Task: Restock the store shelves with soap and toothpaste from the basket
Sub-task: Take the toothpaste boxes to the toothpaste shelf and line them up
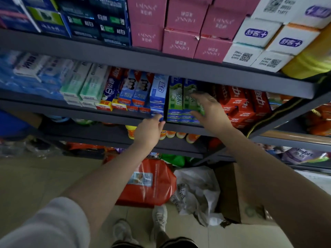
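Rows of toothpaste boxes fill the middle shelf [125,114]. My left hand [149,130] is at the shelf's front edge, its fingertips on the end of a light blue toothpaste box [158,94]. My right hand [208,111] is spread with fingers and thumb around the stack of green toothpaste boxes [180,97] just right of it. Red toothpaste boxes [240,104] stand to the right of my right hand. No basket is in view.
Pink boxes [180,29], dark blue boxes [100,20] and white boxes [259,42] fill the upper shelf. Orange-capped bottles [172,134] stand on the shelf below. A red bag [152,183], a crumpled white bag [197,190] and a cardboard box [238,194] lie on the floor by my feet.
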